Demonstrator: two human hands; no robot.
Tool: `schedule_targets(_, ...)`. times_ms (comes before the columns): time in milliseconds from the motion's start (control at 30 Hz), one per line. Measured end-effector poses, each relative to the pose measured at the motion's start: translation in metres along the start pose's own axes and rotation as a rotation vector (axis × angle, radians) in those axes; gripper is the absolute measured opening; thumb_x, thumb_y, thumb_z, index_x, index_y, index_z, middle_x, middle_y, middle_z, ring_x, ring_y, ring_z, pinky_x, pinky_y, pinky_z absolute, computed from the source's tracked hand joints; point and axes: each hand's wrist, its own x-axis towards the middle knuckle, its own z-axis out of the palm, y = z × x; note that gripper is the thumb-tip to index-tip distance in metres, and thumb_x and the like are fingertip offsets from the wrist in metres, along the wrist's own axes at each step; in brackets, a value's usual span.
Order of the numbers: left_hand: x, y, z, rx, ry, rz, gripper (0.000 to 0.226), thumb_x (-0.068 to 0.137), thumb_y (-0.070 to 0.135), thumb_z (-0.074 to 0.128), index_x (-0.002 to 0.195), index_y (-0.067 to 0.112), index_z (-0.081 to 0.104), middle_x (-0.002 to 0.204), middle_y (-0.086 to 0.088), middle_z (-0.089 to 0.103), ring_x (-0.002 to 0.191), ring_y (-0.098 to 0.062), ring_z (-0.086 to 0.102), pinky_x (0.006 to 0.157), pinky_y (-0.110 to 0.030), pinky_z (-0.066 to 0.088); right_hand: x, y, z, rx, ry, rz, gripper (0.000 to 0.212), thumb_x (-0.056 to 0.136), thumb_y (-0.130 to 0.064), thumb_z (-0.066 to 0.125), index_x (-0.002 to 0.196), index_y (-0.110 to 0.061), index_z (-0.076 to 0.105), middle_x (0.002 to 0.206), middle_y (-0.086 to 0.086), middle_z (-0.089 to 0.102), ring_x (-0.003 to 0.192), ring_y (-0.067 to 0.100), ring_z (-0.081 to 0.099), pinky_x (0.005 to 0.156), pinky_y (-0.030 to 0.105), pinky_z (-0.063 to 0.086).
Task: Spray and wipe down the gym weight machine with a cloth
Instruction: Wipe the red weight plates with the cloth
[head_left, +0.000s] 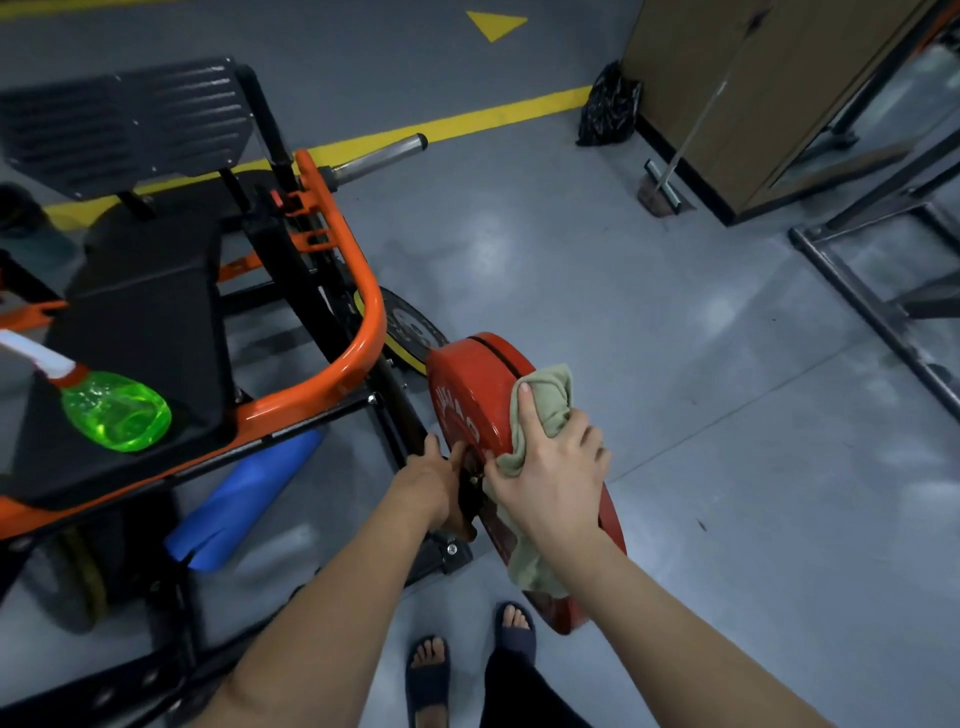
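view from above, looking down a person's two bare arms at an orange-framed weight machine (363, 291). the right grip (553, 462) lies palm-down and spread over a pale green cloth (545, 395), pressing it onto the rim of a red plate (472, 379) that stands on edge. the index finger is straight along the cloth, the thumb splays toward the plate's lettered face, and the other fingers bend over the far side of the rim. the cloth is bunched just beyond the fingertips, and a loose end hangs below the wrist against the plate. the left grip (428, 478) is just beside it, fingers curled round a dark hub (470, 499) at the plate's centre; exactly what that part is cannot be told. a green spray bottle (117, 410) lies on its side on the machine's black bench (145, 312), well to the left of both grips. a blue roll (244, 499) lies under the frame. two feet in dark slides (428, 675) stand on the grey floor (675, 364).
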Motion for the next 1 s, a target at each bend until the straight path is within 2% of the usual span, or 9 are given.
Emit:
schedule_targets(267, -0.003, -0.005, -0.002, 0.027, -0.006, 0.018, 0.141, 0.064, 0.068, 0.082, 0.161, 0.024, -0.01, 0.158, -0.019, 0.009, 0.136, -0.043, 0.038, 0.108, -0.05, 0.044, 0.091, -0.064, -0.01, -0.18, -0.406, -0.015, 0.081, 0.091, -0.056, 0.055, 0.158, -0.023, 0.023, 0.142, 0.03, 0.034, 0.121, 0.046, 0.041, 0.101, 0.057, 0.034)
schedule_targets(367, -0.011, -0.005, -0.008, -0.149, -0.002, 0.059, 0.132, 0.069, 0.053, 0.088, 0.163, 0.02, 0.002, 0.158, -0.011, 0.013, 0.146, -0.037, 0.03, 0.114, -0.047, 0.039, 0.11, -0.089, -0.01, -0.219, -0.481, -0.251, 0.058, 0.1, -0.04, 0.045, 0.151, -0.013, 0.039, 0.149, 0.026, 0.039, 0.134, 0.048, 0.038, 0.107, 0.061, 0.029)
schedule_targets(500, -0.035, -0.014, -0.004, -0.622, 0.093, 0.051, 0.071, 0.08, 0.025, 0.088, 0.14, 0.016, 0.052, 0.127, 0.003, 0.052, 0.121, -0.017, 0.052, 0.099, -0.019, 0.041, 0.074, -0.102, -0.023, 0.401, -0.459, -0.493, 0.031, 0.1, -0.039, 0.051, 0.122, -0.024, 0.066, 0.118, 0.009, 0.065, 0.111, 0.034, 0.061, 0.092, 0.042, 0.047)
schedule_targets(567, -0.051, -0.022, 0.004, -0.955, 0.114, -0.01, 0.034, 0.092, 0.013, 0.075, 0.121, 0.017, 0.059, 0.112, 0.002, 0.062, 0.103, -0.014, 0.061, 0.087, -0.017, 0.049, 0.054, -0.103, -0.024, 0.668, -0.486, -0.352, 0.037, 0.097, -0.049, 0.056, 0.128, -0.031, 0.062, 0.116, 0.007, 0.065, 0.107, 0.032, 0.062, 0.088, 0.041, 0.05)
schedule_targets(633, -0.07, -0.035, 0.011, -1.282, 0.213, -0.062, 0.024, 0.095, 0.008, 0.07, 0.115, 0.018, 0.062, 0.114, -0.006, 0.07, 0.105, -0.022, 0.067, 0.091, -0.034, 0.057, 0.042, -0.106, -0.023, 0.814, -0.527, -0.229, 0.049, 0.091, -0.062, 0.06, 0.131, -0.033, 0.059, 0.12, 0.004, 0.065, 0.112, 0.029, 0.061, 0.095, 0.042, 0.05)
schedule_targets(733, -0.095, -0.068, 0.02, -1.592, 0.289, 0.01, 0.058, 0.081, 0.019, 0.079, 0.133, 0.021, 0.054, 0.126, -0.006, 0.071, 0.114, -0.023, 0.069, 0.088, -0.04, 0.06, 0.033, -0.127, -0.026, 0.954, -0.747, -0.083, 0.073, 0.084, -0.081, 0.051, 0.136, -0.031, 0.055, 0.133, 0.004, 0.062, 0.13, 0.026, 0.055, 0.11, 0.044, 0.043)
schedule_targets(833, -0.119, -0.097, 0.018, -1.629, 0.274, 0.068, 0.076, 0.062, 0.031, 0.085, 0.132, 0.014, 0.06, 0.123, -0.004, 0.073, 0.115, -0.021, 0.069, 0.09, -0.04, 0.059, 0.016, -0.161, -0.025, 0.965, -1.198, 0.007, 0.116, 0.058, -0.108, 0.028, 0.142, -0.033, 0.057, 0.145, 0.007, 0.058, 0.136, 0.025, 0.052, 0.118, 0.048, 0.035)
schedule_targets(900, -0.13, -0.12, 0.021, -1.652, 0.295, 0.055, 0.064, 0.067, 0.02, 0.086, 0.126, 0.009, 0.064, 0.122, -0.01, 0.073, 0.116, -0.025, 0.068, 0.093, -0.043, 0.059, 0.007, -0.183, -0.025, 1.008, -1.34, -0.032, 0.113, 0.06, -0.107, 0.028, 0.124, -0.025, 0.07, 0.13, 0.012, 0.069, 0.119, 0.026, 0.066, 0.111, 0.044, 0.045)
schedule_targets(1000, -0.151, -0.167, 0.027, -1.851, 0.413, 0.021, 0.041, 0.082, 0.004, 0.077, 0.122, 0.007, 0.066, 0.124, -0.015, 0.071, 0.114, -0.028, 0.067, 0.091, -0.05, 0.06, -0.002, -0.226, -0.03, 1.137, -1.322, -0.093, 0.084, 0.095, -0.08, 0.018, 0.112, -0.019, 0.073, 0.119, 0.009, 0.072, 0.104, 0.02, 0.069, 0.089, 0.027, 0.055)
